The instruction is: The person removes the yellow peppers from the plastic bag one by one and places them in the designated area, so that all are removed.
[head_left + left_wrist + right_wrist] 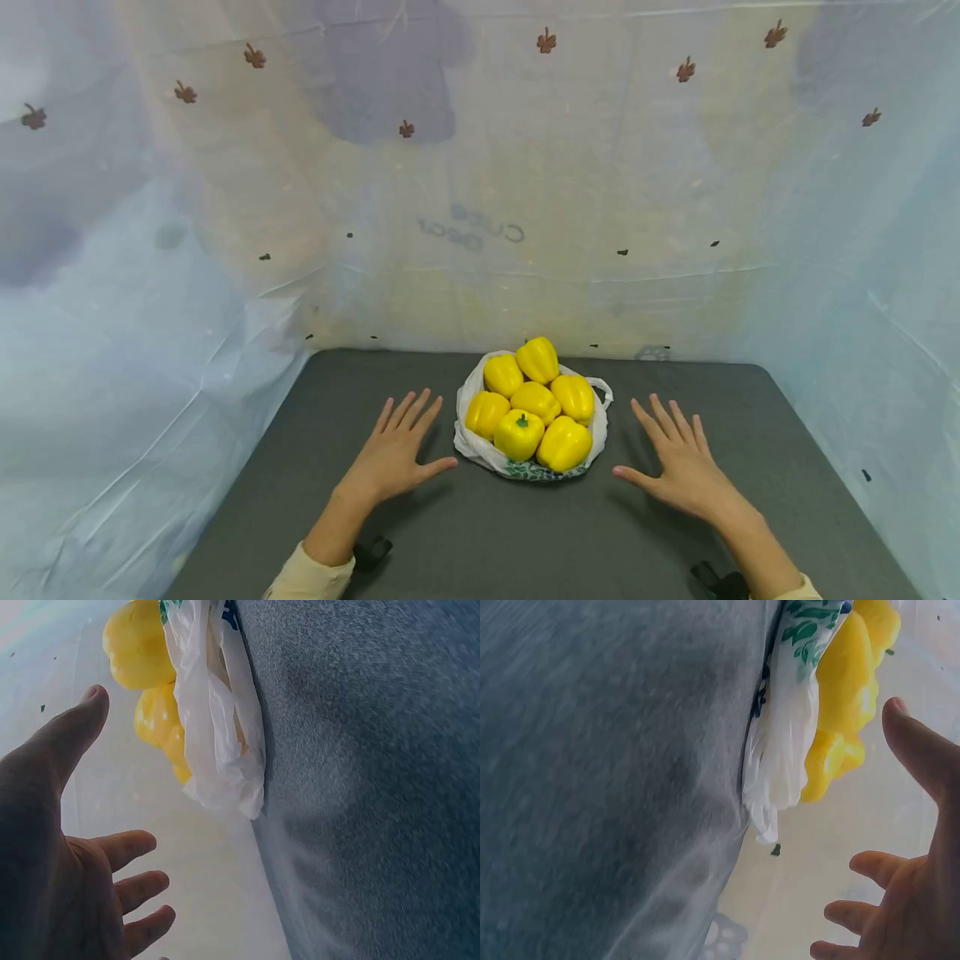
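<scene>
Several yellow bell peppers (536,402) lie heaped in a white plastic bag (467,442) whose mouth is spread wide around them. Green print shows on the bag's near side, and a handle loop (604,390) sticks out at its right. To the left of the bag my left hand (393,457) is held over the table, fingers spread and straight, holding nothing. My right hand (682,473) hovers on the other side with its fingers spread too, also holding nothing. Both thumbs point inward toward the bag, apart from it. In the left wrist view the bag (217,727) stands beyond the thumb.
The dark grey table (517,542) carries the bag near its back edge. Pale plastic sheeting (480,192) with brown leaf shapes hangs behind the table and down both sides. Black wrist straps (371,553) sit at both wrists.
</scene>
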